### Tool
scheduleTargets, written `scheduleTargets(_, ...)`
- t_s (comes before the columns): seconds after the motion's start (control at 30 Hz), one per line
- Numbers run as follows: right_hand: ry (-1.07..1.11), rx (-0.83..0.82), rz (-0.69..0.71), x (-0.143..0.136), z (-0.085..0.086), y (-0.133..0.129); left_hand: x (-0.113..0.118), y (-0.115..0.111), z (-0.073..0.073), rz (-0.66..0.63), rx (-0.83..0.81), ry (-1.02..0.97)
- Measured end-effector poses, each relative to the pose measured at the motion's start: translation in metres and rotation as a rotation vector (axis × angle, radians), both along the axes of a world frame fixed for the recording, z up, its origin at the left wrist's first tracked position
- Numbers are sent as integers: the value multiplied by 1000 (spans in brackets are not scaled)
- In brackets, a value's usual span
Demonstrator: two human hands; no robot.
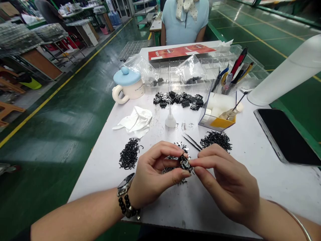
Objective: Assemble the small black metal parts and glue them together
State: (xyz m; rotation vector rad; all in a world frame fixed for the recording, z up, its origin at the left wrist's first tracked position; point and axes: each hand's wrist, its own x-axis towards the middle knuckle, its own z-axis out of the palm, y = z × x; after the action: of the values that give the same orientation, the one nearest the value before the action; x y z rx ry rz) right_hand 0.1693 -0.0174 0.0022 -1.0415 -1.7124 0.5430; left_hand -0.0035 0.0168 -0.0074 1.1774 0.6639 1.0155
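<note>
Between the thumb and fingers of my left hand (pixel 152 174) is a small black part with metal contacts (pixel 185 163). The fingertips of my right hand (pixel 227 184) are pinched together at its right side; what they grip, if anything, is hidden. Beneath my hands lie small silver metal pieces (pixel 182 146), partly covered. Black tweezers (pixel 192 142) rest just beyond. A pile of small bent black pieces (pixel 129 154) lies to the left, and a similar pile (pixel 217 140) to the right. Farther back are several black-and-metal assemblies (pixel 178 98).
Around the white table (pixel 100 174) stand a lidded mug (pixel 131 85), a white cloth (pixel 136 121), a small nozzle bottle (pixel 170 120) and a pen holder (pixel 218 112). A phone (pixel 288 134) and a white cylinder (pixel 286 72) are at right. Another person (pixel 185 26) sits opposite.
</note>
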Motion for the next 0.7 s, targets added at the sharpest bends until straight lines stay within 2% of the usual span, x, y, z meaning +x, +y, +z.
scheduleTargets(0.13, -58, 116, 11, -2, 3, -1, 0, 0, 0, -2, -6, -8)
scheduleTargets(0.3, -120, 190, 0, -1, 6, -2, -1, 1, -4, -67, -49, -74)
scheduleTargets(0.43, -241, 288, -52, 2, 6, -3, 1, 3, -4, -104, -145, -101)
scheduleTargets(0.57, -373, 382, -69, 6, 3, -4, 1, 4, -1, -98, -262, -45)
scheduleTargets(0.7, -467, 419, -122, 8, 0, -6, -1, 5, 0, -138, -355, -20)
